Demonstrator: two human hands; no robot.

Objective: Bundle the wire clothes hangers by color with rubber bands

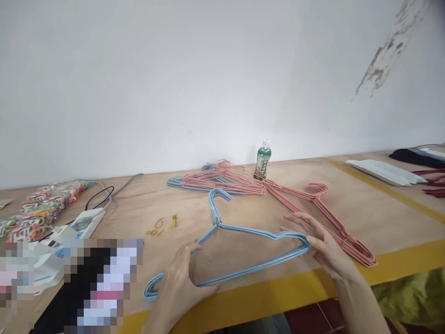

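Note:
A bundle of light blue hangers lies near the table's front edge, its hooks pointing away and a yellowish band around the neck. My left hand is curled round the left part of the bundle, thumb near the bottom bar. At the bundle's right end my right hand holds the corner between thumb and fingers. Just behind and right of that hand lies a banded bundle of pink hangers. Farther back, more pink hangers rest over other blue hangers.
Loose yellowish bands lie left of the blue hooks. A green-labelled bottle stands by the wall. Packaged items, a power strip and cables are at the left. White packages and dark cloth lie at the right.

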